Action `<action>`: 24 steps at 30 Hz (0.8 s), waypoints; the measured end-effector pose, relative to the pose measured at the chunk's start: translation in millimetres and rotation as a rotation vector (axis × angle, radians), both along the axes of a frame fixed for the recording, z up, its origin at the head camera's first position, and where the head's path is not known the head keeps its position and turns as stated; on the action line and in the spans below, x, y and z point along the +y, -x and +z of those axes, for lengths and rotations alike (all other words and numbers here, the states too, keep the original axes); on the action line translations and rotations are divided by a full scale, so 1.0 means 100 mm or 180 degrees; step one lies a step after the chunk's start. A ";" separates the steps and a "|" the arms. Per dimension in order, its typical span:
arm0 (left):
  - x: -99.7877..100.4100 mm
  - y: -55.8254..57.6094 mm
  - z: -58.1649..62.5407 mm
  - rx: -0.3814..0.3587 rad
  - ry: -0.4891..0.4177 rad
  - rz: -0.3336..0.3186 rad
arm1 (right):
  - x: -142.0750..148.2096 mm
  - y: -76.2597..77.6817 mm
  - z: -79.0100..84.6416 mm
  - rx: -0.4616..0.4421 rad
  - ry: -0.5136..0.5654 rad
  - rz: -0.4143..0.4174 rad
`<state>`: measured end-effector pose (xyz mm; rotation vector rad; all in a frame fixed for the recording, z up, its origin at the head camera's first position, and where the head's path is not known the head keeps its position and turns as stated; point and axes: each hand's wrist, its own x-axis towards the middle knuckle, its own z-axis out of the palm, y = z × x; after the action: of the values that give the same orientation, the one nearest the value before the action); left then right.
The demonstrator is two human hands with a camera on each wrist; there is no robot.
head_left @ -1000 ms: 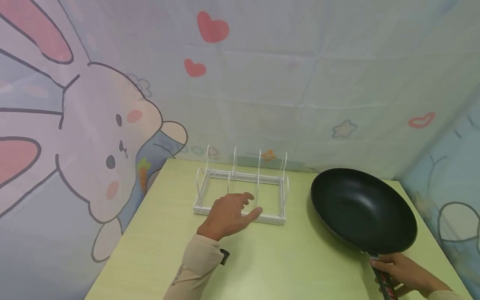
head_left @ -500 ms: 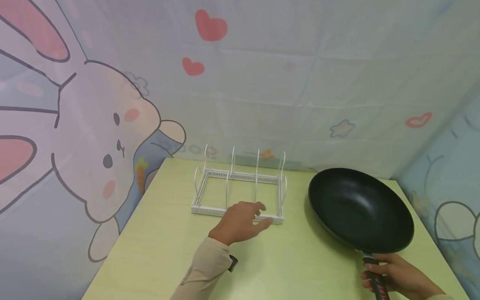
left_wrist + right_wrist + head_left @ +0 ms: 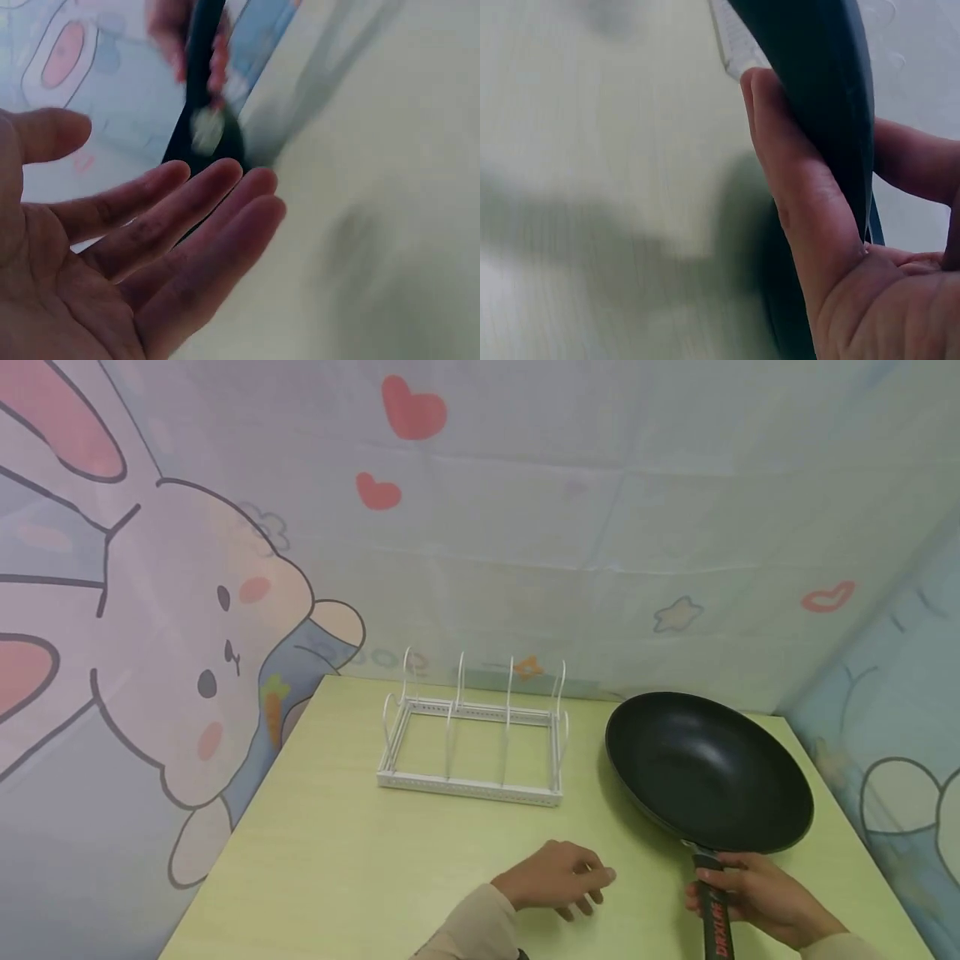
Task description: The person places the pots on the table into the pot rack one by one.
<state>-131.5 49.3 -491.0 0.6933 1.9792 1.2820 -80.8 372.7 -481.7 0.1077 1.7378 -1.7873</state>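
A black wok point(image 3: 705, 768) with a long black handle point(image 3: 714, 906) lettered in red is at the right of the table. My right hand point(image 3: 761, 893) grips that handle close to the pan; in the right wrist view the fingers point(image 3: 802, 172) and thumb lie on either side of it. To the left of the handle my left hand point(image 3: 558, 881) hovers above the table with nothing in it. Its fingers point(image 3: 217, 247) are loosely extended in the left wrist view, palm showing, with the wok handle point(image 3: 202, 52) beyond them.
A white wire rack point(image 3: 468, 789) with several upright loops stands at the back middle of the yellow-green table point(image 3: 337, 868). Behind the table hangs a cartoon-printed cloth point(image 3: 525, 527), and another stretch of it borders the right side.
My left hand has moved away from the front of the rack, toward the right and nearer the wok handle. The right hand still grips the handle, which has swung slightly left.
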 end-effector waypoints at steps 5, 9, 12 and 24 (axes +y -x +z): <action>0.38 -0.26 -0.13 -0.1163 -0.0404 0.0103 | -0.13 0.03 0.00 0.0015 0.0080 -0.0082; 0.61 -0.41 -0.14 -0.1501 -0.0527 0.0125 | -0.21 0.04 -0.02 0.0037 0.0110 -0.0107; 0.68 -0.49 -0.12 -0.1591 -0.0761 0.0105 | -0.26 0.04 -0.04 0.0051 0.0099 -0.0171; 0.65 -0.49 0.01 -0.1135 -0.0767 0.0078 | -0.36 0.02 -0.18 -0.0137 0.1224 -0.0375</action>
<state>-82.8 114.8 -489.7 0.5095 1.5669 1.5558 -82.9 336.2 -499.6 0.0869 1.3531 -2.1552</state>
